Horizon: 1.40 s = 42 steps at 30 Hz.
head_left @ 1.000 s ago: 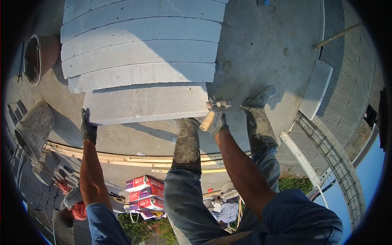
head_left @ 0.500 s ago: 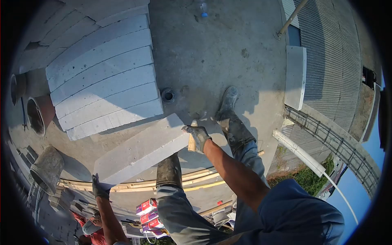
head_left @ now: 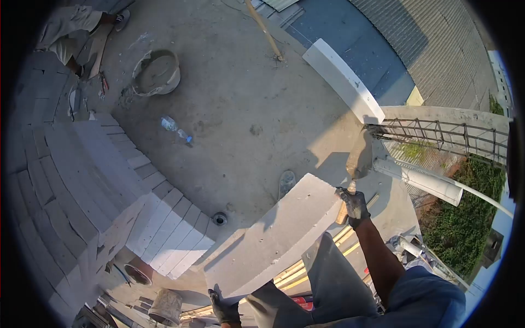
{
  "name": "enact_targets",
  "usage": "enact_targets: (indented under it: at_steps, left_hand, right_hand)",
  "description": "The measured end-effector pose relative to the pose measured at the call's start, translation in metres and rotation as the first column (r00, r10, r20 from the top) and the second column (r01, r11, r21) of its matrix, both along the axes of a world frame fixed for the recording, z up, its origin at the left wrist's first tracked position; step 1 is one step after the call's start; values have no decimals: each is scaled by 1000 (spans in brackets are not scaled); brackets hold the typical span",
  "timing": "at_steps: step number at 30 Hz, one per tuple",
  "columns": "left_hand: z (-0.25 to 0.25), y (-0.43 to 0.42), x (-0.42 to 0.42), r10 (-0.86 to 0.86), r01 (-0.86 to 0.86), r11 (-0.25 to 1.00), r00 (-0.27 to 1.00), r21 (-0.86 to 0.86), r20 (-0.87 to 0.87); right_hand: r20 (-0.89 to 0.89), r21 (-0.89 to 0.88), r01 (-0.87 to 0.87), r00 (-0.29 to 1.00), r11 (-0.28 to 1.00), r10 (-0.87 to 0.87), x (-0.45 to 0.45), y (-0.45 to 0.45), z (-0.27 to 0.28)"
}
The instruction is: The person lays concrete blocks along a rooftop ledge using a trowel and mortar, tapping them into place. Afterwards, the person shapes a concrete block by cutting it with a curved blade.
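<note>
1. Block [head_left: 273,240]: held off the floor [head_left: 229,158] in front of the knees, long side slanting across the body. One hand per end, likely because it's long and needs balancing.
2. Left hand [head_left: 223,309]: gloved, gripping block's left end, thumb up at the end face; other fingers partly hidden, probably underneath for support.
3. Right hand [head_left: 355,208]: gloved, closed round trowel [head_left: 359,157] and against block's right end. Double hold, presumably saves setting the trowel down. Blade points away, handle sticks out below the fist.
4. Stack [head_left: 169,235]: blocks packed side by side on floor's left part, likely to save space. Pipe stub [head_left: 219,218] just beside its corner.
5. Another block [head_left: 344,82]: along floor's outer edge, by the roof [head_left: 426,49]; its near end at the rebar [head_left: 448,134].
6. Floor: grey, stained, concrete-looking, part sun, part shade. Bucket [head_left: 157,74] and bottle [head_left: 175,128] toward far left corner; timber strips [head_left: 290,280] by the near edge.
7. Room: outdoors, raised-looking. Another person [head_left: 71,24] at far left corner. Greenery [head_left: 465,218] beyond right edge, below.
</note>
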<state>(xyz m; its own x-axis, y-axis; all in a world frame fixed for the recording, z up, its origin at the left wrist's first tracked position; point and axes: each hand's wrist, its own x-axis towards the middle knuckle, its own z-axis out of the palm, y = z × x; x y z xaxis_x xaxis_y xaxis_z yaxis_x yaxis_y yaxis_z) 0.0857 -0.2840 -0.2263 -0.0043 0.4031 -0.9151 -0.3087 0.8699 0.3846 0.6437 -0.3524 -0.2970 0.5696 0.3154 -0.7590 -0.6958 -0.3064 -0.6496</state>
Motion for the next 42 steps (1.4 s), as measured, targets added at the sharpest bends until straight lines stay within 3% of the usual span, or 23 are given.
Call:
enact_targets:
  at_steps: [1, 2, 3, 4, 6, 9, 10, 12, 14, 16, 17, 19, 20, 22, 25, 28, 29, 30, 32, 36, 39, 40, 42]
  left_hand:
    - [25, 39, 56, 29, -31, 999, 998, -25, -58]
    - [30, 74, 98, -4, 4, 1000, 998, -3, -57]
    - [37, 103, 132, -34, 36, 999, 997, 21, -68]
    - [43, 132, 166, -59, 63, 997, 995, 46, -75]
    - [53, 188, 225, -131, 153, 980, 978, 128, -160]
    - [62, 278, 318, -220, 282, 928, 942, 244, -253]
    - [70, 306, 346, -245, 320, 906, 930, 277, -272]
    - [85, 363, 410, -309, 393, 865, 907, 311, -288]
    - [95, 420, 482, -364, 459, 818, 880, 348, -305]
    - [108, 473, 550, -427, 581, 774, 772, 252, -470]
    - [106, 500, 586, -443, 598, 758, 765, 260, -468]
    - [98, 547, 650, -533, 666, 680, 737, 307, -416]
    - [95, 569, 678, -545, 683, 668, 719, 294, -432]
    - [88, 612, 741, -672, 797, 512, 603, 320, -429]
    - [85, 660, 844, -724, 859, 406, 510, 310, -465]
    - [59, 710, 936, -741, 878, 414, 479, 242, -471]
    - [41, 735, 960, -752, 916, 369, 393, 156, -529]
    - [22, 759, 975, -759, 924, 350, 374, 151, -533]
    - [-17, 803, 1017, -869, 895, 360, 425, 264, -253]
    - [-71, 866, 1076, -890, 911, 395, 411, 120, -195]
    - [-94, 901, 1102, -871, 928, 371, 339, -23, -356]
    - [-106, 915, 1113, -856, 923, 375, 310, -84, -412]
    - [-143, 956, 1124, -888, 946, 309, 252, -95, -384]
  right_hand:
    - [86, -55, 0, 996, 999, 5, 27, 5, 23]
    - [126, 20, 59, 990, 998, -61, 53, 3, 37]
    - [336, -101, -37, 939, 994, 69, 75, 7, 60]
    - [317, -136, 76, 948, 988, -30, 95, 11, 76]
    - [564, -196, -135, 795, 971, 224, 134, 1, 105]
    - [524, -105, 110, 851, 988, -40, 164, 1, 121]
    - [575, -232, 112, 817, 966, 43, 169, -1, 128]
    - [279, -74, 402, 887, 913, -368, 184, 11, 132]
    - [201, -34, 497, 854, 867, -481, 198, 37, 142]
    - [111, -24, 592, 802, 805, -587, 203, 64, 160]
    - [102, 35, 656, 748, 754, -656, 208, 82, 163]
    - [84, 130, 727, 669, 674, -738, 222, 109, 158]
    - [69, 116, 741, 658, 661, -750, 232, 125, 152]
    - [189, 98, 795, 576, 599, -795, 250, 156, 137]
    - [146, 65, 888, 443, 456, -884, 291, 203, 118]
    - [234, 56, 926, 351, 373, -907, 335, 243, 80]
    - [225, 48, 919, 371, 391, -901, 356, 264, 82]
    - [198, -73, 939, 345, 338, -917, 383, 287, 76]
    - [226, -72, 967, 256, 245, -940, 421, 319, 40]
    - [224, -169, 960, 257, 222, -940, 496, 397, -10]
    - [291, -147, 931, 364, 334, -885, 522, 449, -63]
    - [214, -291, 886, 429, 362, -878, 539, 470, -59]
    - [196, -416, 816, 511, 401, -837, 556, 502, -80]
